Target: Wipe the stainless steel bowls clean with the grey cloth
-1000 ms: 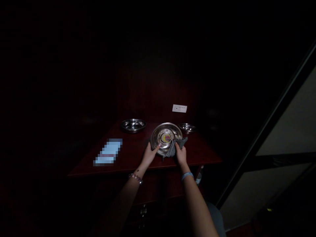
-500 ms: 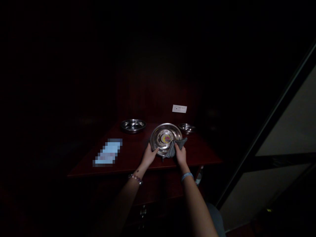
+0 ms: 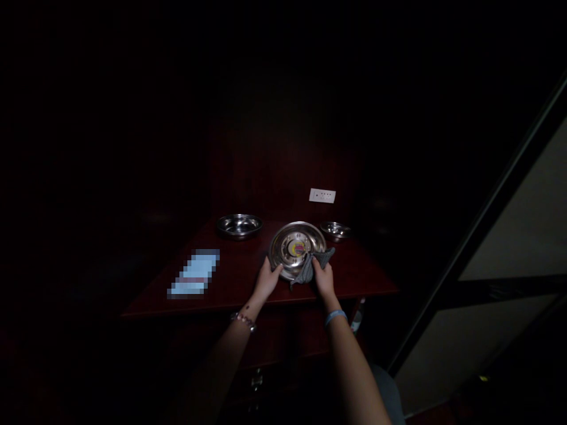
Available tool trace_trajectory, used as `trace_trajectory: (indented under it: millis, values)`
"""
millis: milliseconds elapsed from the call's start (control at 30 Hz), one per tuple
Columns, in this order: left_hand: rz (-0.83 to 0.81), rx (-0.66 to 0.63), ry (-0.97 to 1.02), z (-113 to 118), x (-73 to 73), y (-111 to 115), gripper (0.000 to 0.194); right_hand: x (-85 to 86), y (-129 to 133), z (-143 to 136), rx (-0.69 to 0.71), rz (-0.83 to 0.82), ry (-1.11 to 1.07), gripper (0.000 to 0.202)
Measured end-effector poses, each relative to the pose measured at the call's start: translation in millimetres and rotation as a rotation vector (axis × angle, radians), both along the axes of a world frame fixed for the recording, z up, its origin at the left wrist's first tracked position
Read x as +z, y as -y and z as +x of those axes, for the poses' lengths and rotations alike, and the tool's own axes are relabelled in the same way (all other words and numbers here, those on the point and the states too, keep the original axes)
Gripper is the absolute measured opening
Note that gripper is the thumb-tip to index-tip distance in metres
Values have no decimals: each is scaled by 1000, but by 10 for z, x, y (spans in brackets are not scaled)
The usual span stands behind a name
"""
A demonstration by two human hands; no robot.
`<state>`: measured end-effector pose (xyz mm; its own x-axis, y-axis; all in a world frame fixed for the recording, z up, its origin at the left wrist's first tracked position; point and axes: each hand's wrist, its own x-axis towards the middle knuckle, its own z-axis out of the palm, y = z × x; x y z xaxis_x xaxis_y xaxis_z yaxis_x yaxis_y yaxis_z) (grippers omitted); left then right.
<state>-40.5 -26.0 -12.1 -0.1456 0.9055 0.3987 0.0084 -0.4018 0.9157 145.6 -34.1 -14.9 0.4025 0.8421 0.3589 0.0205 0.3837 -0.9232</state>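
A shiny metal basin [image 3: 287,239] with a yellow and red sticker at its centre is tilted toward me above the dark red desk [image 3: 239,277]. My left hand [image 3: 267,278] grips its lower left rim, thumb on the inner side and fingers hidden behind. Bunched in my right hand [image 3: 324,277] is a grey cloth [image 3: 305,271], pressed over the basin's lower right rim. Part of the cloth sticks out to the right of my fingers. A bead bracelet is on my left wrist, a light blue band on the right.
Another metal basin [image 3: 239,226] stands at the back left, a smaller metal bowl [image 3: 335,231] at the back right. A blurred bluish rectangle [image 3: 195,274] lies on the left. Above is a white wall socket [image 3: 322,195]. A bottle [image 3: 358,316] shows below the desk's right side.
Almost nothing differs. My left thumb and right hand have shifted very slightly; the basin and cloth keep nearly the same place.
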Motion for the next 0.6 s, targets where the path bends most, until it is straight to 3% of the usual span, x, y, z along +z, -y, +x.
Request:
trace_trajectory:
  millis: [600]
  values:
    - [-34, 64, 161, 43, 103, 30, 34, -40, -70, 16, 13, 15, -31, 47]
